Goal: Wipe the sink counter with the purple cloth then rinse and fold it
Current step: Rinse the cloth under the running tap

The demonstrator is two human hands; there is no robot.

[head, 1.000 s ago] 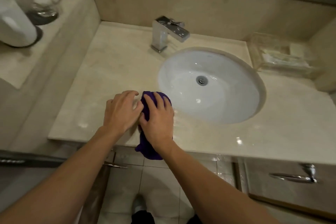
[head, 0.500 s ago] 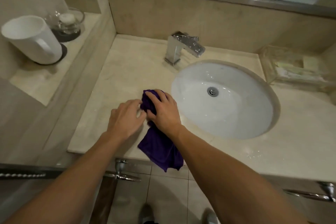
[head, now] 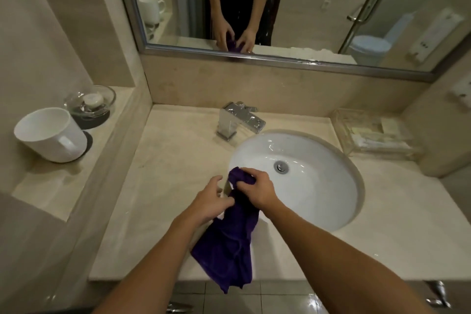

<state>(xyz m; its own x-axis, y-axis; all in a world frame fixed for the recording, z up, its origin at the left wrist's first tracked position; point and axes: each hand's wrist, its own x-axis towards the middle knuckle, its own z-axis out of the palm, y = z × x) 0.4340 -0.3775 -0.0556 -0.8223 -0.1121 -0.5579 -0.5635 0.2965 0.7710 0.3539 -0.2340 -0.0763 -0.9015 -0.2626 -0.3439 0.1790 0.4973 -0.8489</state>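
Purple cloth now lifted, hanging from hands; sink empty.

The counter lies bare from its left edge to the sink, while the faucet blocks the back edge and a clear tray fills the back right corner.

We are gripping the purple cloth in our right hand at the sink rim; our left hand is touching it, fingers loose. The cloth is hanging past the counter edge.
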